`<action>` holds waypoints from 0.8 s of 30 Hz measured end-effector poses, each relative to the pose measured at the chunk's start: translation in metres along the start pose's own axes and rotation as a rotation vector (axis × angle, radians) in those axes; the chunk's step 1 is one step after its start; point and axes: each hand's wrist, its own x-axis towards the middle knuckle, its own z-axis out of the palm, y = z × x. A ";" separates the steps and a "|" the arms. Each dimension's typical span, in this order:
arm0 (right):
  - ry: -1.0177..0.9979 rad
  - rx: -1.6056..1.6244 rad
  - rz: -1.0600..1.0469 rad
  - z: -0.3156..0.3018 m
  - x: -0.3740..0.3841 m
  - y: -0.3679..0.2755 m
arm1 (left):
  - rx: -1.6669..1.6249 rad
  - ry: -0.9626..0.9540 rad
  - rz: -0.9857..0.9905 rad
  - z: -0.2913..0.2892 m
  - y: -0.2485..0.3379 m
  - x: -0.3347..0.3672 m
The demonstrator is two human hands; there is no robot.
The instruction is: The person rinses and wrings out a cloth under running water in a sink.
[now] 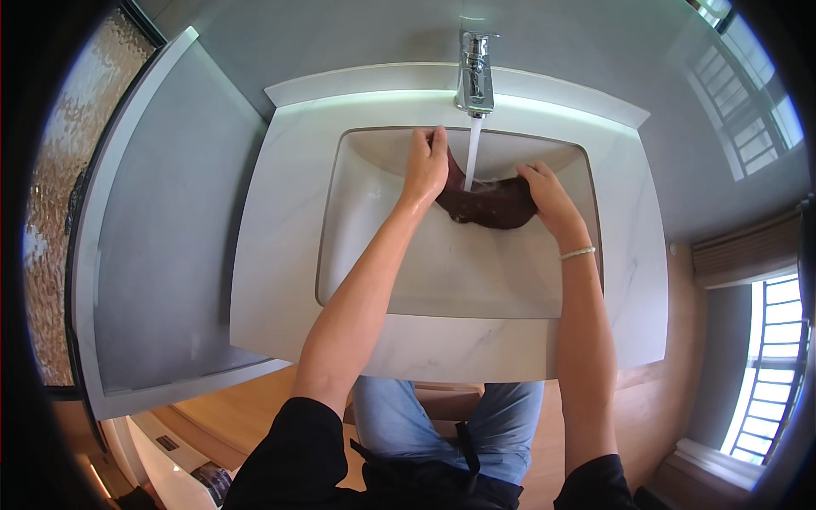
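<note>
A wet, dark reddish-brown cloth (491,206) hangs in a sagging curve between my two hands, inside the white sink basin (459,280). Its exact kind cannot be made out; it could be a small garment. My left hand (425,166) pinches its upper left end, fingers closed near the basin's back edge. At the other end, my right hand (548,195) grips the cloth with thumb and fingers pressed together. Water (473,153) pours from the chrome faucet (476,76) onto the middle of the cloth.
A pale marbled countertop (633,255) surrounds the basin, with a raised ledge along its back. Left of it stands a grey panel with a light frame (161,229). A barred window (772,357) is at the far right. My legs in blue jeans (510,416) are below the counter's front edge.
</note>
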 end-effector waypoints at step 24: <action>-0.025 -0.503 -0.463 0.090 -0.028 0.003 | -0.500 -0.036 -0.660 0.014 -0.015 -0.015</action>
